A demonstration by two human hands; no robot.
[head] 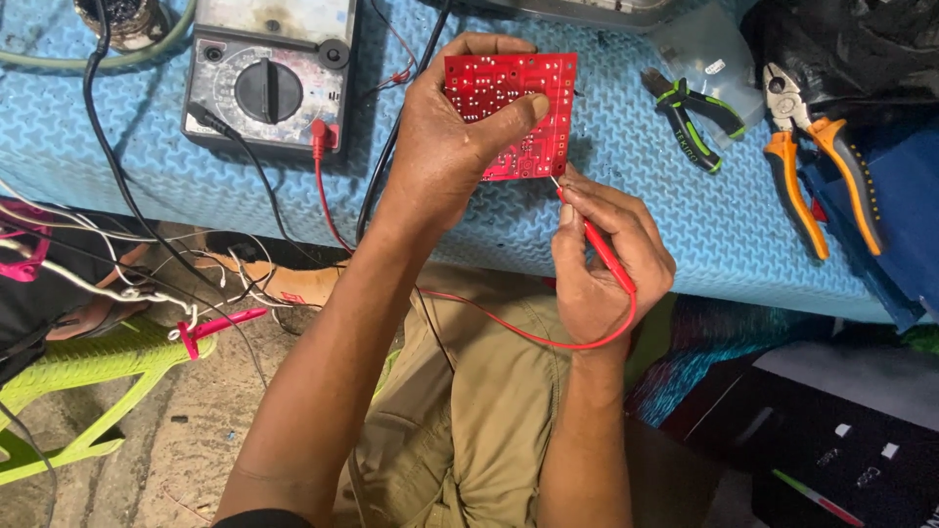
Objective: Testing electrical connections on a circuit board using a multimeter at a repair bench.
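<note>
My left hand (445,137) grips a red circuit board (514,83), held above the blue textured mat (626,205) with its solder side facing me. My right hand (606,264) pinches a red test probe (599,240) like a pen. The probe's metal tip touches the board's lower right edge. A red lead (509,328) loops from the probe under my wrist and runs up to an analog multimeter (269,78) at the back left. A black lead also plugs into the meter.
Green-handled pliers (690,117) and orange-handled cutters (817,166) lie on the mat at the right, beside a dark bag. A tangle of wires and a lime-green plastic frame (88,367) sit at the lower left. A dark box (831,440) is at the lower right.
</note>
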